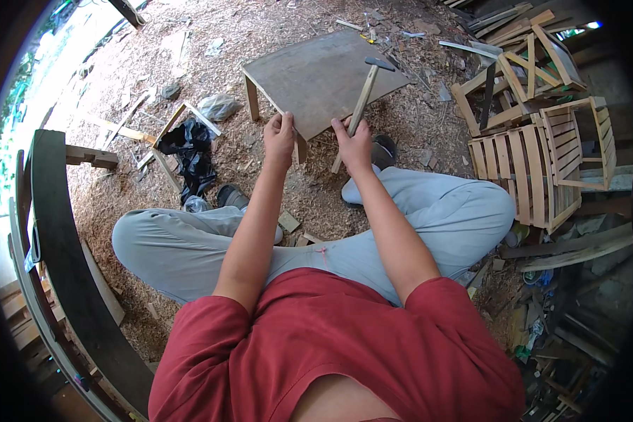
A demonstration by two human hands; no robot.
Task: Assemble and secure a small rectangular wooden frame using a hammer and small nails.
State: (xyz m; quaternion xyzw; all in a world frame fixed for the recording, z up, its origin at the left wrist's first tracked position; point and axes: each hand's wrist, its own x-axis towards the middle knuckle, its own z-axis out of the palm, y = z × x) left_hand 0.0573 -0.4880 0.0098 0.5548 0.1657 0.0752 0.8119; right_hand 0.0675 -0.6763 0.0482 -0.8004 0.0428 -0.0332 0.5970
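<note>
In my right hand (pixel 355 144) is a hammer (pixel 363 98) with a pale wooden handle and a dark metal head. The hammer stands slanted, its head up over the right part of a low wooden table (pixel 309 74) and the butt of its handle below my fist. My left hand (pixel 280 139) is closed at the near edge of the tabletop, thumb and fingers pressed together. Whatever lies between those fingers is too small or hidden to make out. Close by my left hand, a short table leg (pixel 300 149) shows under the near corner.
Wood shavings cover the ground (pixel 211 63). To the left are a black plastic bag (pixel 193 158), a clear plastic bag (pixel 219 107) and wooden offcuts. A slatted wooden frame (pixel 520 165) stands at right beside piled timber. Dark curved boards (pixel 63 211) rise at far left.
</note>
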